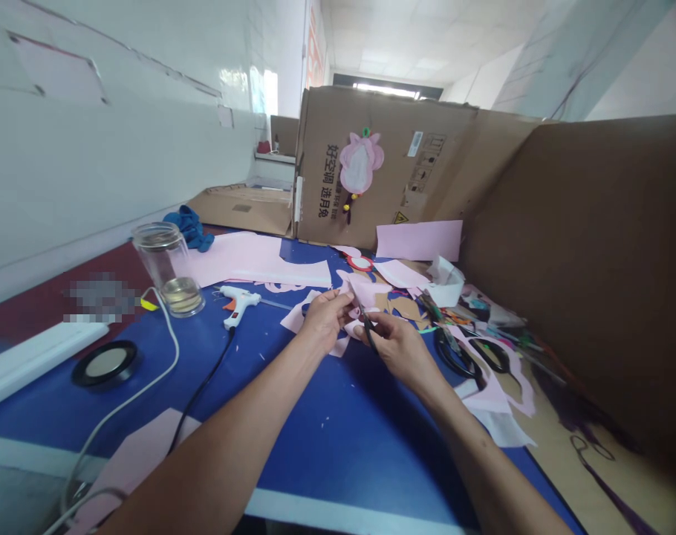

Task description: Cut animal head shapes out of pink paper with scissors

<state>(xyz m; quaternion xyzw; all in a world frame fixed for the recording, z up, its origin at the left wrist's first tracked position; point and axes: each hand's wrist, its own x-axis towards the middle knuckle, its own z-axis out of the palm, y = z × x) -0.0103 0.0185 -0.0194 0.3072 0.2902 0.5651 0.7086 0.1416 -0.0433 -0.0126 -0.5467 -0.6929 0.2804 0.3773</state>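
Note:
My left hand [325, 316] pinches a small pink felt piece [365, 291] above the blue table [327, 431]. My right hand [397, 348] is closed around small dark scissors [367, 325], whose blades meet the pink piece's lower edge. Both hands are close together near the table's middle. More pink scraps [293, 318] lie under and beside them.
A white glue gun [238, 301] with a black cord lies left of my hands. A glass jar [168, 267] and a round black lid [105, 362] stand further left. Cardboard walls [588, 253] enclose the back and right, one bearing a pink felt ornament [360, 162]. Scraps and black loops [460, 353] clutter the right.

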